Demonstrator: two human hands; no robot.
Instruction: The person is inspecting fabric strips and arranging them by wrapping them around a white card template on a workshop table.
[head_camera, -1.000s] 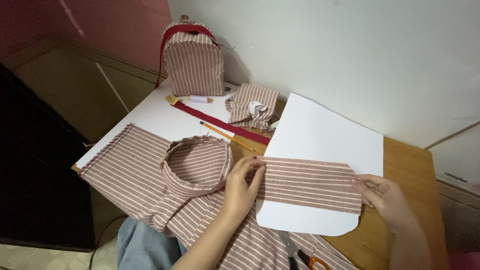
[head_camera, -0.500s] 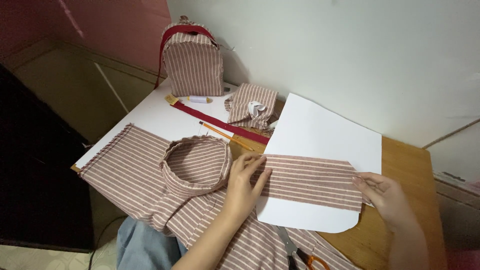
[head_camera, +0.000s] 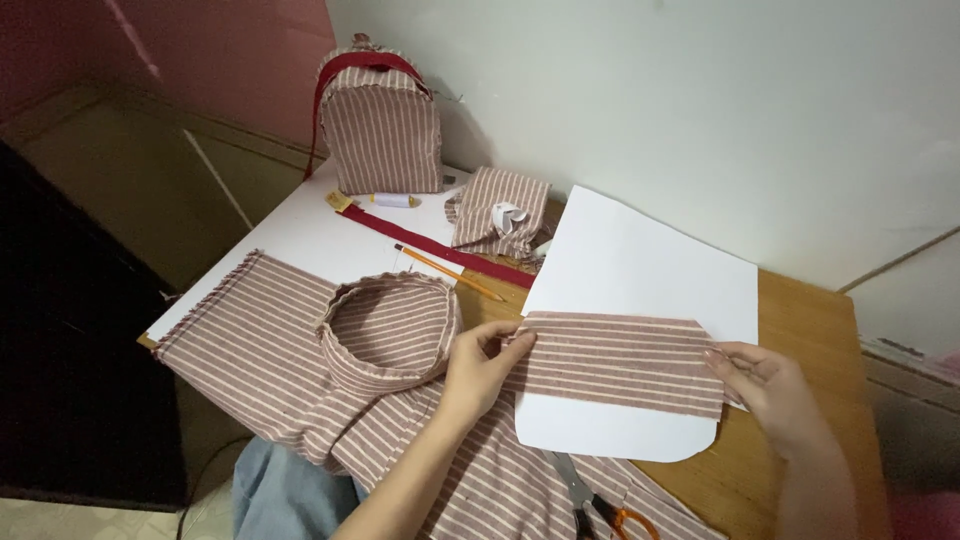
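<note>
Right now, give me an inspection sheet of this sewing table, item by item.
Surface: wooden table, partly under a white board.
Job's things: striped fabric strip laid across a white paper pattern.
Clutter: striped fabric ring, larger striped cloth, small striped backpack, folded striped piece, pencil, red strap, thread spool, orange-handled scissors.
Hands: left hand pinches the strip's left end; right hand holds its right end.
Cables: nothing seen.
Surroundings: pale wall behind, dark floor to the left.
</note>
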